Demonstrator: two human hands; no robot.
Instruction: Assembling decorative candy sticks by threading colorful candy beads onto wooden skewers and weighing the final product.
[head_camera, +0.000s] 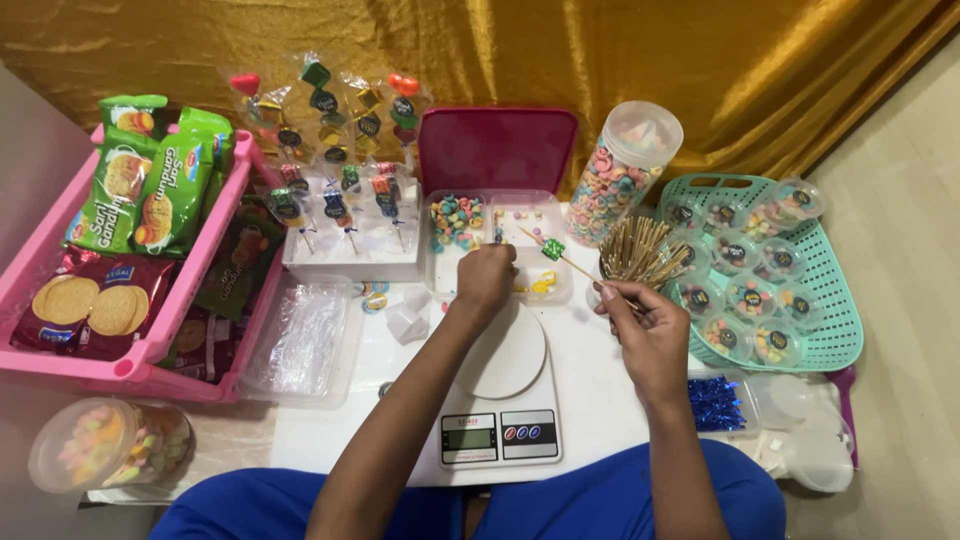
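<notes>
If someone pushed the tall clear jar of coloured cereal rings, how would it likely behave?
The jar looks tall and narrow-based, so it may tip rather than slide. Its round body would probably roll once down. Nearly full of rings, it likely remains fairly light.

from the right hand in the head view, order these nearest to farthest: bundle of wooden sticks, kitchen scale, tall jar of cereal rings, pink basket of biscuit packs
1. Bundle of wooden sticks: just above the right hand, beside the teal basket.
2. Kitchen scale: lower left of the hand, at the table's near edge.
3. Tall jar of cereal rings: farther back, by the gold curtain.
4. Pink basket of biscuit packs: far left side.
</notes>
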